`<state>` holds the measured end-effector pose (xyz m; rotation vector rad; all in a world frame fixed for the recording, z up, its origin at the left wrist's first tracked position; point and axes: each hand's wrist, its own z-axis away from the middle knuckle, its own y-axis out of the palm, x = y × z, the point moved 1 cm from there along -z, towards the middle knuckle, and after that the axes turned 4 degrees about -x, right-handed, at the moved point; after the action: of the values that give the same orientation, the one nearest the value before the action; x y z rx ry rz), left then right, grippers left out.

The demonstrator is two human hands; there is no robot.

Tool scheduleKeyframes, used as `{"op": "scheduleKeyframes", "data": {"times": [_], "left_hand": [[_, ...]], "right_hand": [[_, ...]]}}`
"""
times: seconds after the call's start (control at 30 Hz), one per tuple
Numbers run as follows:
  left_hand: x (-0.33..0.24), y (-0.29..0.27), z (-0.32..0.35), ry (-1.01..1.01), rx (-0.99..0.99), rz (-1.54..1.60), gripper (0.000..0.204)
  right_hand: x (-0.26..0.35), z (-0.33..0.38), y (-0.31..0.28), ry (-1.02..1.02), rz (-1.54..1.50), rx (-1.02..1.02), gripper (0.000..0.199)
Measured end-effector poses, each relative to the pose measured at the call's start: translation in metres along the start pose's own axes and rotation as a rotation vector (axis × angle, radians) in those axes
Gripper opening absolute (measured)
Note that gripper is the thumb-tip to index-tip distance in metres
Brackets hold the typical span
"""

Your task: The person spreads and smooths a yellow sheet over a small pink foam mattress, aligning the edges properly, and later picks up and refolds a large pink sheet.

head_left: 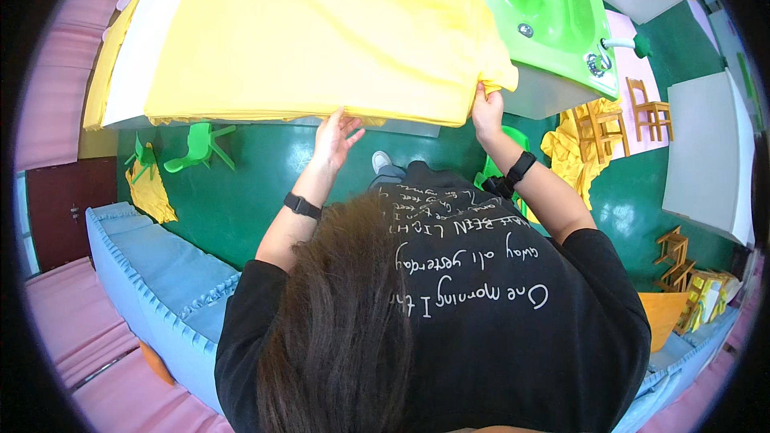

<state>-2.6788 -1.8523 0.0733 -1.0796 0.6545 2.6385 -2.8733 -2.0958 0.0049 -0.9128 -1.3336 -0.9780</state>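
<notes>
A large yellow cloth (321,40), with several layered edges showing along its near side, lies spread over a white table (148,48). At the cloth's near right corner, my right hand (487,110) is closed on a bunched bit of the fabric. My left hand (332,140) is at the middle of the near edge, its fingertips touching the fabric and its other fingers spread apart. Both wrists wear dark bands.
A green sink basin (545,12) with a tap adjoins the cloth's right side. Small green chairs (200,148) and wooden chairs (650,108) stand on the green floor. More yellow fabric (573,144) hangs by the wooden chairs. A blue sofa (160,273) lies behind left.
</notes>
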Motion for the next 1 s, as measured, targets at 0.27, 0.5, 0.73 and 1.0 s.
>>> {"op": "scheduleKeyframes", "data": {"times": [0.27, 0.5, 0.73, 1.0], "left_hand": [[-0.006, 0.013, -0.004, 0.064, -0.005, -0.023, 0.038], [0.007, 0.035, -0.034, -0.026, 0.021, 0.082, 0.038], [0.019, 0.049, -0.037, 0.032, -0.063, 0.118, 0.032], [0.014, 0.009, -0.017, 0.053, -0.007, 0.124, 0.033]], "right_hand": [[0.034, 0.001, 0.014, 0.137, -0.353, 0.017, 0.028], [0.051, -0.001, 0.016, 0.112, -0.25, 0.222, 0.031], [0.047, -0.05, -0.02, 0.189, -0.327, -0.04, 0.056], [0.069, -0.087, 0.005, 0.182, 0.048, -0.004, 0.085]]}}
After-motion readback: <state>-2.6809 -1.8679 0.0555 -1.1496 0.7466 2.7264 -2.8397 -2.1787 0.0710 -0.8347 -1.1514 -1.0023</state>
